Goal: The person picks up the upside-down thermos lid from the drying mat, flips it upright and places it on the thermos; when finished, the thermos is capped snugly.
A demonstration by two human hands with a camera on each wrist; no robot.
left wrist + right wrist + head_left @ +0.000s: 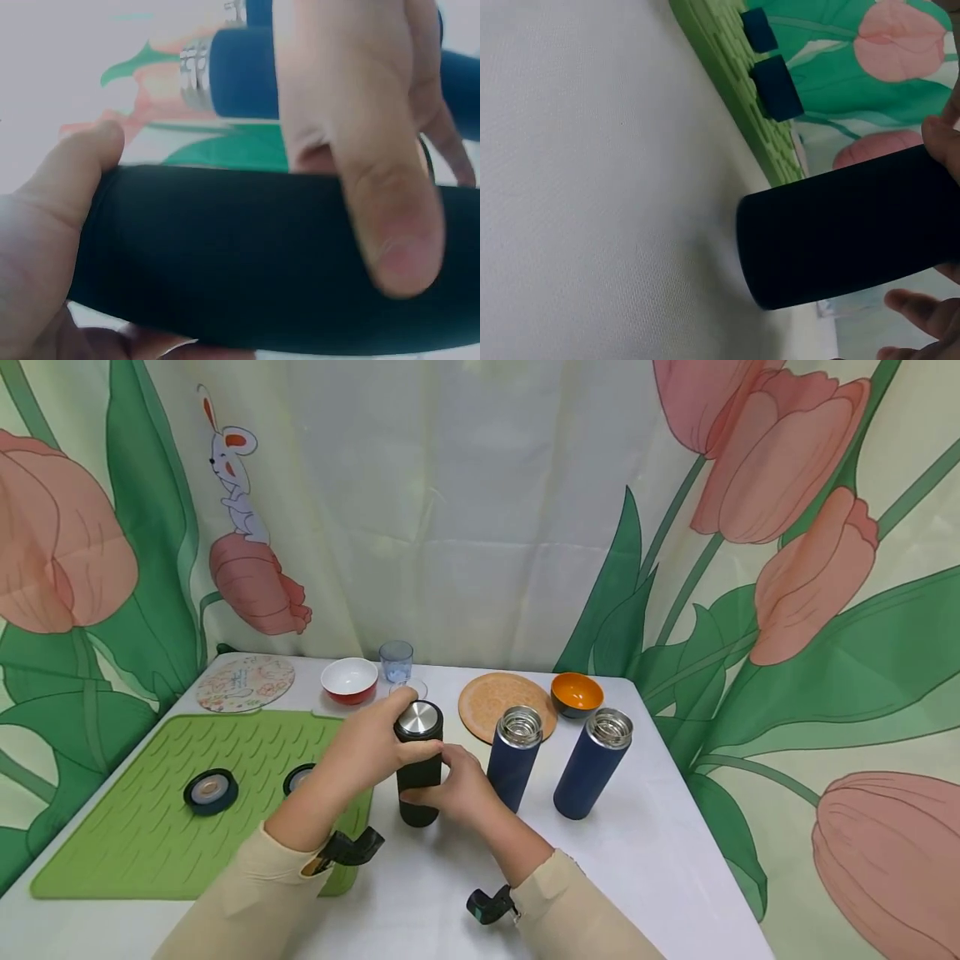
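Note:
A black thermos flask (420, 781) with a silver-topped lid (418, 717) stands upright between both hands, near the right edge of the green mat. My left hand (367, 739) grips it at the top, around the lid end. Lower down, my right hand (468, 789) holds the body, its thumb laid across the front. The left wrist view shows the dark body (225, 255) between the two hands. In the right wrist view, the flask's base (754, 251) is close to the white tablecloth. To the right stand two lidless navy flasks, one nearer (513, 764) and one farther (588, 768).
Two dark round lids, one in plain sight (211, 792) and one partly behind the left arm (297, 777), lie on the green mat (150, 852). Behind are a floral disc (247, 683), a red-and-white bowl (350, 680), a clear glass (396, 660), a cork-coloured round mat (491, 693) and an orange bowl (577, 693).

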